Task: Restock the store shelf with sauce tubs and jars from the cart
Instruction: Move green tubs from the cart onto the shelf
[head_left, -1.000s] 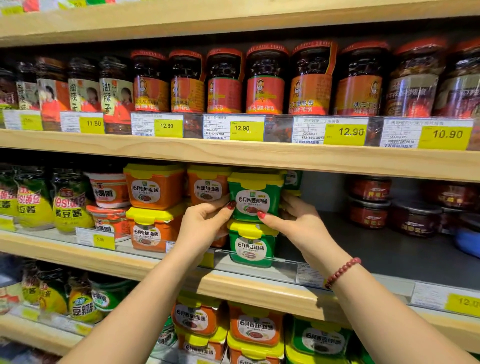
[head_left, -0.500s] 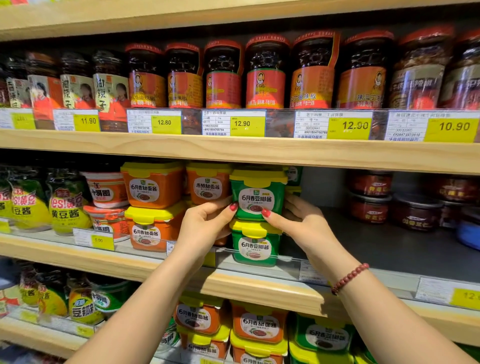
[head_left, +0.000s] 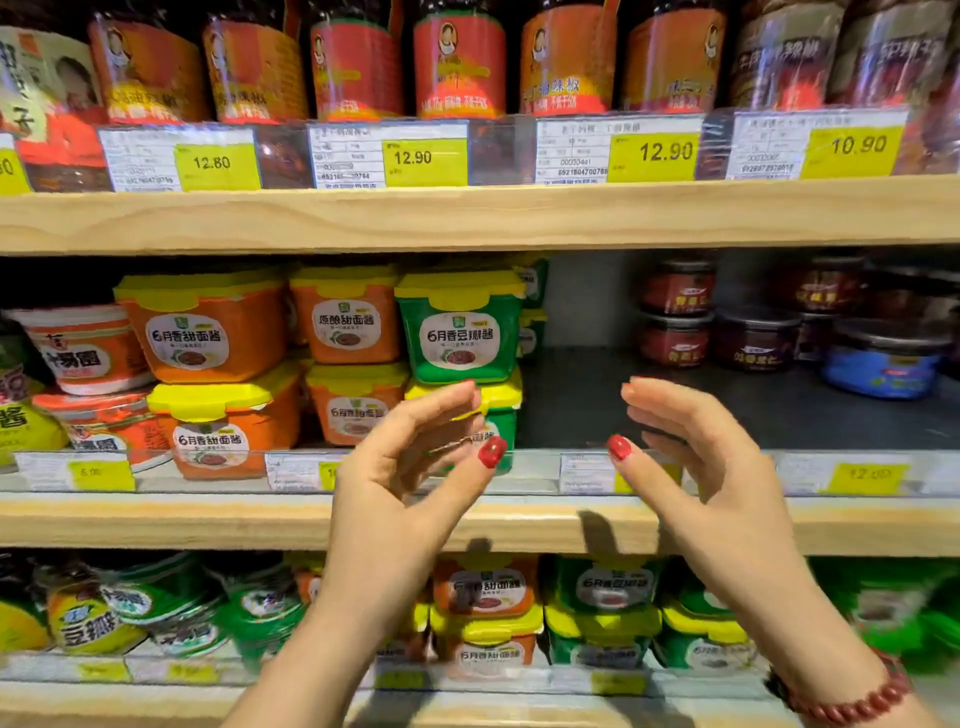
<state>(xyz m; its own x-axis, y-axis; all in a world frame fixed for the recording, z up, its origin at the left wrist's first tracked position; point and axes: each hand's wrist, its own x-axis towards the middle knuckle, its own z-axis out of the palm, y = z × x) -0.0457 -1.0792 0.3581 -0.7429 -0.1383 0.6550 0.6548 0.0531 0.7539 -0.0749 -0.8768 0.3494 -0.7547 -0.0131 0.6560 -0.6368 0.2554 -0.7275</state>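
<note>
A green sauce tub with a yellow lid (head_left: 460, 325) stands on top of a second green tub (head_left: 501, 421) on the middle shelf (head_left: 156, 519). My left hand (head_left: 405, 478) hovers in front of the lower tub, fingers curled and apart, holding nothing. My right hand (head_left: 696, 452) is held open to the right, in front of the bare dark part of the shelf, also holding nothing. Orange tubs with yellow lids (head_left: 208, 327) are stacked to the left of the green ones. The cart is out of view.
Red-labelled jars (head_left: 460, 62) line the top shelf behind price tags (head_left: 423, 158). Small dark jars (head_left: 675, 312) and a blue tub (head_left: 883, 358) sit at the back right of the middle shelf. Green and orange tubs (head_left: 602, 608) fill the shelf below.
Both hands have let go of the upper green tub and drawn back toward me and apart. The tub stays on the stack. The camera has moved closer to the shelf.
</note>
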